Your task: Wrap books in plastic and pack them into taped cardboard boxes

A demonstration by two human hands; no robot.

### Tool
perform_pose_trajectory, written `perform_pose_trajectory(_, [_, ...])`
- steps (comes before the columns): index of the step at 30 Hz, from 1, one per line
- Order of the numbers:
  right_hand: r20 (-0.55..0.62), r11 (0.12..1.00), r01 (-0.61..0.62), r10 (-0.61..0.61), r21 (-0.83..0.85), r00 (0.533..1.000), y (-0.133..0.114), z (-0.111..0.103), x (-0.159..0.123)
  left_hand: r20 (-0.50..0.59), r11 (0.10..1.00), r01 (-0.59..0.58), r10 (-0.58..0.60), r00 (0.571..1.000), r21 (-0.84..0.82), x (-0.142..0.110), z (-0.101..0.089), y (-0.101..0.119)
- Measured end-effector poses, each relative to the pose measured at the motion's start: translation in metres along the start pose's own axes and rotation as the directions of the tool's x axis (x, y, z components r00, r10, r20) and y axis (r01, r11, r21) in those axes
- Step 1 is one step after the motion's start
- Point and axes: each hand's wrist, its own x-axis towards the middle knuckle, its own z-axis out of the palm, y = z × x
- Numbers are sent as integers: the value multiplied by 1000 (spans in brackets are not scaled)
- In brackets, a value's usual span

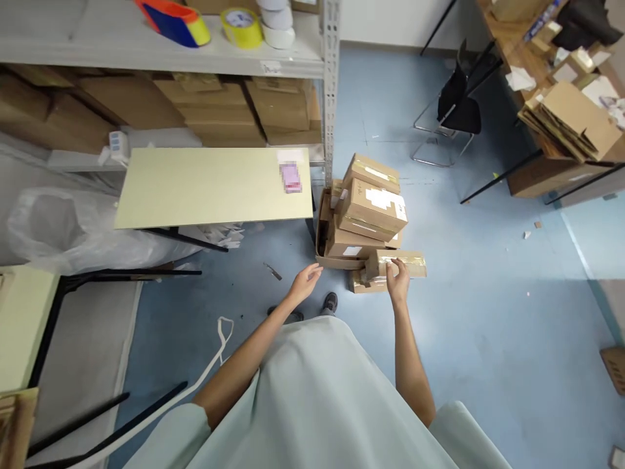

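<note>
A pile of taped cardboard boxes (371,208) sits on the blue floor beside a metal shelf post. My right hand (398,281) grips a small flat taped box (407,264) at the front of the pile, fingers curled over its top edge. My left hand (305,282) hangs open, fingers loosely apart, just left of the pile and near the open carton (336,260) under it, touching nothing. My shoes (330,303) show below the hands.
A pale tabletop (209,189) stands to the left, with a plastic bag (63,228) beneath it. Shelving (161,52) holds tape rolls and flat cartons. A black chair (456,104) and a cluttered desk (561,98) stand at the right. A white strap (222,339) lies on the floor.
</note>
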Motion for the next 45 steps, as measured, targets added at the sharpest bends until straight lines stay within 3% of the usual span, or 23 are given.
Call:
perform_pose_trajectory(9, [253,984,158,-174,81,952,-155,111,-32,-219,941,-144,78,973,-306,-46,-137,-18])
perform_pose_trajectory(14, [377,952,260,-303,161,875,-237,186,-62,-371,904,-219,73,926,-367,-83,-216,-34])
perform_pose_trajectory(18, [484,921,323,-388,217,784,-294,245,-99,-485,873,-260,31,874,-412,-117,-274,-51])
perform_pose_trajectory(22, [575,868,415,-492,272,654,-349,295,-139,-614,863,-288,-31,789,-415,-151,-324,-73])
perform_pose_trajectory(27, [649,783,509,-600,357,468,-418,353,-182,-758,843,-325,-139,637,-428,-188,-375,-104])
perform_pose_trajectory(35, [713,697,486,-674,527,192,-518,455,-234,-855,803,-364,-318,410,-473,-222,-455,-149])
perform_pose_trajectory(40, [743,692,431,-666,578,73,-570,524,-258,-880,814,-348,-378,289,-464,-229,-516,-168])
perform_pose_trajectory(45, [767,705,377,-641,601,-23,-622,584,-273,-868,818,-294,-451,208,-495,-229,-579,-180])
